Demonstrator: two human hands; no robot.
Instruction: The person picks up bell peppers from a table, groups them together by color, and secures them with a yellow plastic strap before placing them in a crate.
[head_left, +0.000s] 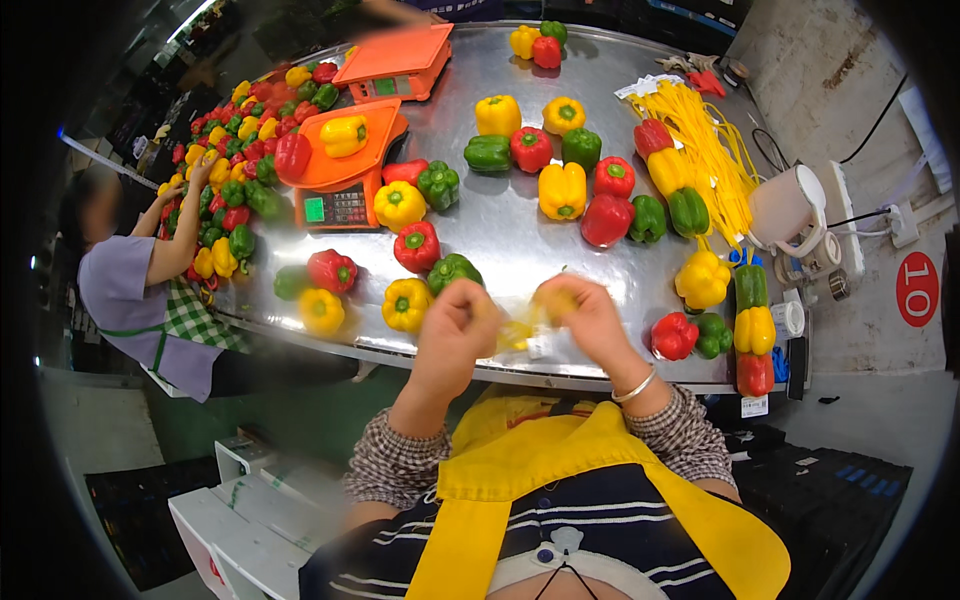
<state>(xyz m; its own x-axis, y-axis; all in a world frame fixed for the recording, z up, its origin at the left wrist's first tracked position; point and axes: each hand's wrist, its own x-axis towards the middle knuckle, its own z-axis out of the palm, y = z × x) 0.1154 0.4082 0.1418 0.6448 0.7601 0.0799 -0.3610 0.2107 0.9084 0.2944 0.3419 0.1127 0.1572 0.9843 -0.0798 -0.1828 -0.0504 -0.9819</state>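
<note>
My left hand (459, 330) and my right hand (581, 319) are raised over the front edge of the metal table (495, 247). Both have their fingers closed on a yellow net sleeve (517, 330), blurred, with a small white tag hanging from it. Just left of my left hand lie a yellow bell pepper (406, 304), a green bell pepper (453, 273) and a red bell pepper (417, 246). Trios of red, yellow and green peppers stand farther back. At the right, netted peppers (754, 331) lie in a row beside a bundle of yellow net sleeves (701, 157).
Two orange scales (341, 172) stand at the left, the nearer one holding peppers. Behind them is a large pepper heap (247, 142), where a person in a lilac shirt (142, 292) reaches in. A pinkish plastic jug (787, 206) stands by the right wall. White boxes (247, 517) lie below left.
</note>
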